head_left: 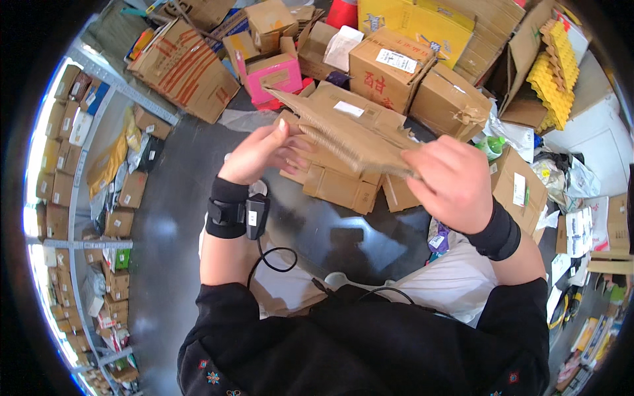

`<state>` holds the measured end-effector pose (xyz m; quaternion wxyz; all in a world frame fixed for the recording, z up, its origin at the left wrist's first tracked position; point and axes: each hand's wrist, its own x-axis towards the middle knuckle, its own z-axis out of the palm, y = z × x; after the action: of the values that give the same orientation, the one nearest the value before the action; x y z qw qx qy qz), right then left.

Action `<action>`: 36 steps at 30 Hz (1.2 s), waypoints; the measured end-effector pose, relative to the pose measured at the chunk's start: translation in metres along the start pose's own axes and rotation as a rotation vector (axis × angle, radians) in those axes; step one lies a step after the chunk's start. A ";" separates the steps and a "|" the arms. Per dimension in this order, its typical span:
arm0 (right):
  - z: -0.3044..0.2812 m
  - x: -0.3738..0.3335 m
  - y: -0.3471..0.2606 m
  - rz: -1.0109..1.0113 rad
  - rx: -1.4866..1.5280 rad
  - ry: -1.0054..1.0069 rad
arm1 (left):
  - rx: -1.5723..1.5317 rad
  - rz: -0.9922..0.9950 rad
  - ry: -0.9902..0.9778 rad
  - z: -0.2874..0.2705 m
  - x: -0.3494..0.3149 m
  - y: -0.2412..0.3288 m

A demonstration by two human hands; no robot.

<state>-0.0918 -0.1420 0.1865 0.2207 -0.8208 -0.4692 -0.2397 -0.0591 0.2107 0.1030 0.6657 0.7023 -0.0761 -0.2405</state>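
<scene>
A flattened brown cardboard box [356, 142] is held up in front of me, tilted, its edge showing corrugation. My right hand [452, 185] is closed on its right end, thumb and fingers pinching the board. At the other end is my left hand [267, 152], thumb raised and fingers apart; whether a fingertip touches the board I cannot tell. Below the held piece, more flattened cardboard [340, 188] lies piled on the floor. Black bands circle both wrists, and a small black device [257, 214] with a cable is strapped to the left one.
Metal shelving [78, 244] full of small parcels runs along the left. Cardboard boxes [389, 69] crowd the far side, with a pink box [274, 76] and a large striped carton [185, 69]. Yellow egg-crate foam [551, 79], plastic bags and another box [518, 188] stand at right. Dark floor [168, 264] shows between.
</scene>
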 end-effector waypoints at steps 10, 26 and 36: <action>0.028 -0.001 -0.024 -0.258 -0.252 -0.069 | -0.590 -0.025 0.000 0.042 -0.010 0.010; 0.057 -0.006 0.027 0.181 0.083 -0.347 | -0.521 -0.038 0.001 0.002 -0.008 -0.034; 0.095 -0.074 0.179 0.923 0.748 -0.007 | -0.481 0.089 -0.020 -0.039 -0.032 -0.079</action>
<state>0.0503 -0.2177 0.0426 0.5750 -0.8071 -0.1169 0.0653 -0.0868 0.2678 0.0341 0.8228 0.5172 -0.0541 -0.2292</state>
